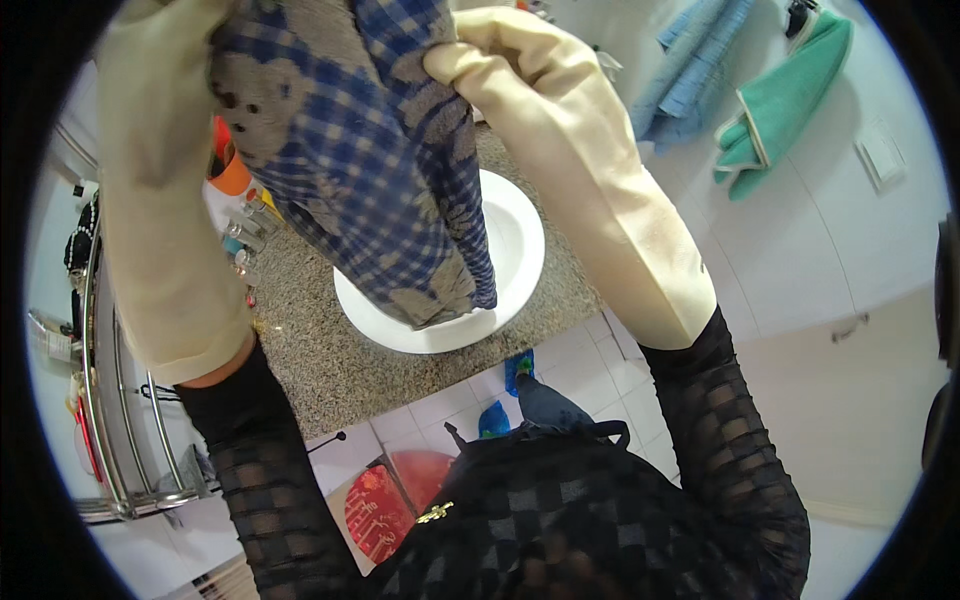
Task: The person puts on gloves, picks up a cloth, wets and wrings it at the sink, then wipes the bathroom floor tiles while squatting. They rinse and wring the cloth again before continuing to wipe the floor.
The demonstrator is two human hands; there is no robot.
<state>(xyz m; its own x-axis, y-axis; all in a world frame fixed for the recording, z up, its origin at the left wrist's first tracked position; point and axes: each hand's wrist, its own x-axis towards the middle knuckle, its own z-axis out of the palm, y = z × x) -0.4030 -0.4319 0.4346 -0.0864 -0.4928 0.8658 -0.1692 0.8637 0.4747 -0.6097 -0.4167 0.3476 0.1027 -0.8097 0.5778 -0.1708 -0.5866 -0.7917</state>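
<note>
A blue-and-grey checked towel (360, 180) with plush grey patches hangs over the white basin (520, 240), its lower end near the basin's front rim. Both my hands wear long cream rubber gloves. My right hand (490, 55) pinches the towel's upper right side between thumb and fingers. At the upper left, my left hand (185, 45) holds the towel's other side, though the picture's edge cuts off most of its fingers. The towel covers much of the basin's inside.
The basin sits in a speckled stone counter (310, 370). Small bottles (245, 230) and an orange container (230, 175) stand left. A metal rack (105, 400) lines the left wall. Blue (690, 65) and green (790, 100) cloths hang right. A red round-topped thing (380, 515) is below.
</note>
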